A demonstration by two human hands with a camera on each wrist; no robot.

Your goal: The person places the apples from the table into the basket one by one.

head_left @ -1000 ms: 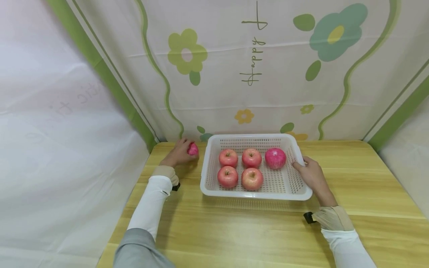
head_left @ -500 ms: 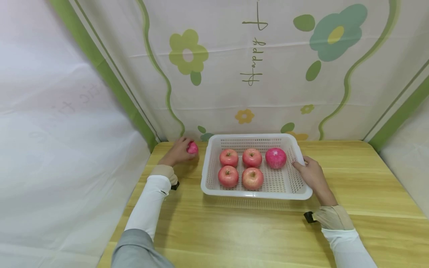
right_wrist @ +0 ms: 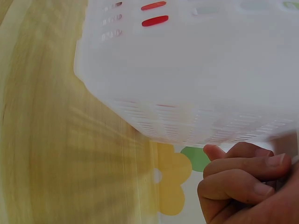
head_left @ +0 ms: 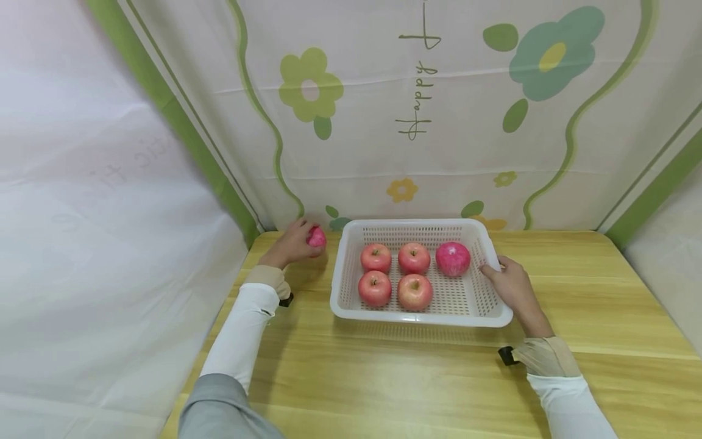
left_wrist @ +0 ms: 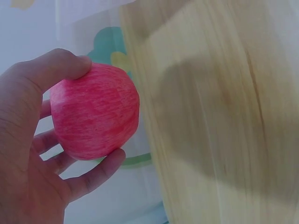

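My left hand (head_left: 295, 242) holds a deep pink-red apple (left_wrist: 96, 112) over the table's back left. In the left wrist view, the thumb lies on one side of the apple and the fingers curl round the other. A white perforated plastic basket (head_left: 422, 317) is at the middle. My right hand (head_left: 513, 289) grips its right rim, thumb on top; in the right wrist view the fingers are curled by the basket's wall. Inside, several paler apples (head_left: 415, 292) sit in two rows on the left, and a bright pink apple (head_left: 453, 259) at the back right.
The wooden table (head_left: 395, 378) extends in front of the basket and to both sides. A white curtain (head_left: 373, 152) printed with flowers hangs right behind the table's back edge. White cloth (head_left: 109, 244) also hangs at the left.
My left hand, with the apple in its fingers, has shifted slightly toward the back of the table. My right hand keeps its grip on the basket, and the apples inside lie as before.
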